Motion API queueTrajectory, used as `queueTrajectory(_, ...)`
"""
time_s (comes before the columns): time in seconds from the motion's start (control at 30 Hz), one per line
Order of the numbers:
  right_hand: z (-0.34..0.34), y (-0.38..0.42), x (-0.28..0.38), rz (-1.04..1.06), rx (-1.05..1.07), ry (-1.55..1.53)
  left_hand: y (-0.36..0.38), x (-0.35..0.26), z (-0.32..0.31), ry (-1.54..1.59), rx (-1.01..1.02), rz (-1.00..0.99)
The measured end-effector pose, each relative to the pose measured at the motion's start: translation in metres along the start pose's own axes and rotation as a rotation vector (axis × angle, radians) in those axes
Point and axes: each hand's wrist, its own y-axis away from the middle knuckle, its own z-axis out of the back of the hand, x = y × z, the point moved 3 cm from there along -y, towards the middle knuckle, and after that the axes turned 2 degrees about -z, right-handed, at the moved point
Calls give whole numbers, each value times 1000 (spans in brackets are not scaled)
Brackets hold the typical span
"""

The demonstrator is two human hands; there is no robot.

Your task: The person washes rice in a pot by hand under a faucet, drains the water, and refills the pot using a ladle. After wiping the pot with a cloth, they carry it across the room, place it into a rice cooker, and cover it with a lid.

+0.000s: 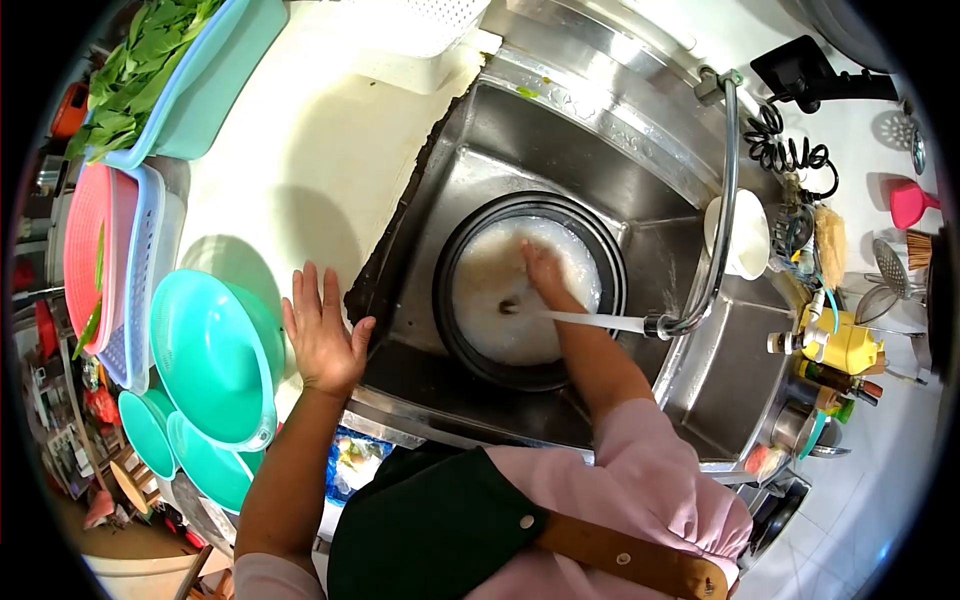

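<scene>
My right hand (pixel 541 268) reaches into a round black pot (pixel 447 290) standing in the steel sink. Cloudy, whitish water (pixel 490 270) with some froth fills the pot, and it hides my fingertips and whatever lies below. From the tap (pixel 655 326), a stream of water runs into the pot beside my wrist. My left hand (pixel 328 335) is held flat with fingers spread, over the edge of the white counter left of the sink. Nothing is in it. Closest to that hand is a turquoise plastic basin (pixel 215 350).
Smaller turquoise bowls (pixel 148 430) sit below the basin. Pink (pixel 95 250) and blue baskets and a tub of leafy greens (pixel 150 70) line the left. A white basket (pixel 410 60) stands at the back. A white bowl (pixel 745 235) is behind the curved tap pipe.
</scene>
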Motion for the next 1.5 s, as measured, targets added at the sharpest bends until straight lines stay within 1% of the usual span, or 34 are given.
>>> queueTrajectory(0.07,33,-8,15,109,5,275,1,0,-1,4,-3,-1)
queueTrajectory(0.1,35,-19,13,109,6,275,0,0,-1,6,-8,-9)
queueTrajectory(0.17,25,-37,10,129,215,242,-1,-1,0,9,-9,-7)
queueTrajectory(0.2,17,-39,13,129,217,236,-1,-1,0,12,-8,-6)
queueTrajectory(0.27,-12,-35,25,67,342,593,-1,-3,1,0,-4,-4)
queueTrajectory(0.3,-10,-22,42,92,323,592,-2,-3,1,-4,-1,1)
queueTrajectory(0.33,-19,-19,42,88,325,589,-2,-4,1,-6,3,-2)
queueTrajectory(0.4,-30,-14,42,7,344,509,-2,-5,2,4,4,9)
queueTrajectory(0.43,-29,-9,49,109,455,650,-2,-5,2,8,4,6)
queueTrajectory(0.47,-37,-9,53,106,450,651,-2,-5,1,-12,9,6)
queueTrajectory(0.53,-64,-6,52,258,797,1102,-2,-5,1,-31,7,5)
queueTrajectory(0.57,-68,1,45,258,793,1102,-2,-5,1,-32,6,5)
queueTrajectory(0.63,-67,26,34,251,378,501,-2,-6,3,-33,6,3)
queueTrajectory(0.67,-81,27,21,250,375,500,-2,-7,3,-18,3,7)
queueTrajectory(0.7,-102,23,5,244,322,334,-3,-7,4,-2,1,10)
queueTrajectory(0.73,-104,27,4,238,269,168,-2,-8,4,-1,0,9)
queueTrajectory(0.77,-105,30,1,238,267,167,-2,-7,4,-2,-1,10)
queueTrajectory(0.83,-91,49,7,-194,540,-374,-2,-8,3,-2,-6,8)
queueTrajectory(0.87,-88,52,4,-190,538,-375,-1,-7,3,-6,-4,9)
queueTrajectory(0.9,-85,55,9,362,536,177,-1,-6,3,-12,-4,10)
queueTrajectory(0.93,-89,63,13,901,477,737,-2,-6,3,-18,-5,10)
queueTrajectory(0.97,-100,64,16,904,481,732,-2,-6,4,-16,-8,6)
queueTrajectory(1.03,-105,54,13,-14,212,-502,-1,-7,3,-15,-5,1)
queueTrajectory(1.07,-103,50,10,-19,211,-504,-1,-7,2,-10,-4,6)
queueTrajectory(1.13,-70,34,19,-60,188,-526,-2,-7,2,-3,-11,7)
queueTrajectory(1.2,-52,10,17,-86,113,-496,-1,-6,3,-12,-21,5)
queueTrajectory(1.27,-15,4,18,111,-73,-202,-1,-5,3,-11,-19,11)
queueTrajectory(1.33,15,-10,2,199,-55,163,1,-5,3,-9,-11,14)
queueTrajectory(1.37,21,-15,-20,200,-59,166,0,-5,3,-3,-14,14)
queueTrajectory(1.43,10,-29,-83,179,-55,315,-1,-5,3,4,-21,11)
queueTrajectory(1.5,-6,-30,-130,-123,401,335,0,-5,3,2,-18,15)
